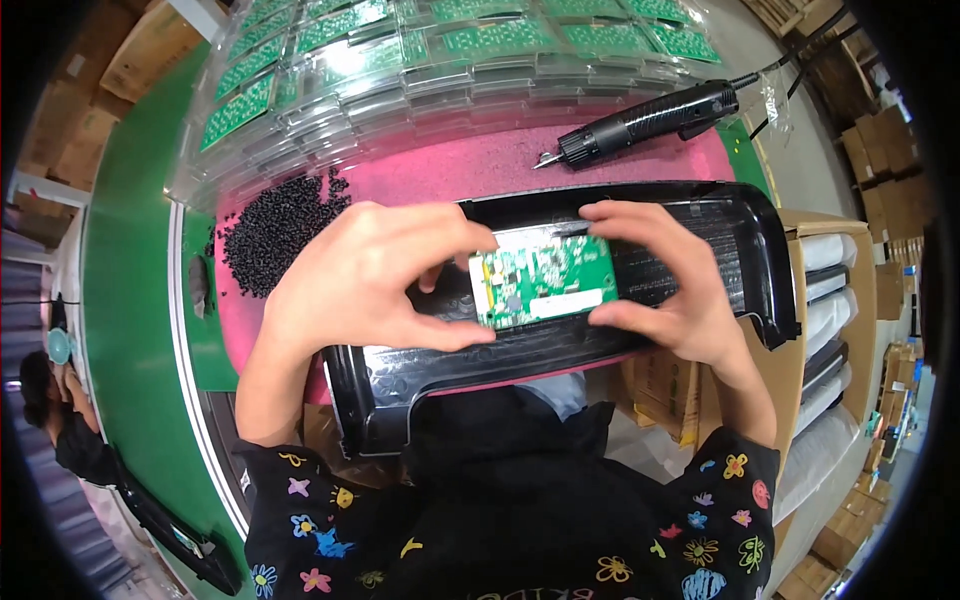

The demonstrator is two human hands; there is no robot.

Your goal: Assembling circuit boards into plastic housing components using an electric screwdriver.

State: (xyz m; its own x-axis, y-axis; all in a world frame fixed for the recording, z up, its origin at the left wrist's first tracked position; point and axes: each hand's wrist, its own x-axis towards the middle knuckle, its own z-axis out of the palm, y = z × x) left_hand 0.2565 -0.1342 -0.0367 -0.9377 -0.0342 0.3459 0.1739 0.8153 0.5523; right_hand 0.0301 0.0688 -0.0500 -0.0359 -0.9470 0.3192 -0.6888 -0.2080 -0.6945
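Observation:
Both hands grip a small green circuit board (545,280) by its two short ends, over a long black plastic housing (420,368). My left hand (370,275) pinches the board's left end between thumb and fingers. On the opposite end, the thumb and fingers of my right hand (670,280) close on the edge. The board's component side faces up, with a pale strip along its near edge. Whether it touches the housing beneath, I cannot tell. The housing lies across a pink mat (430,165), its curved ends showing to either side.
A heap of small black screws or pegs (280,235) lies left on the mat. A black electric screwdriver (650,125) rests at the back right. Clear trays of green boards (480,40) are stacked behind. At right stands a cardboard box (800,370) with wrapped parts. Another person (75,425) is far left.

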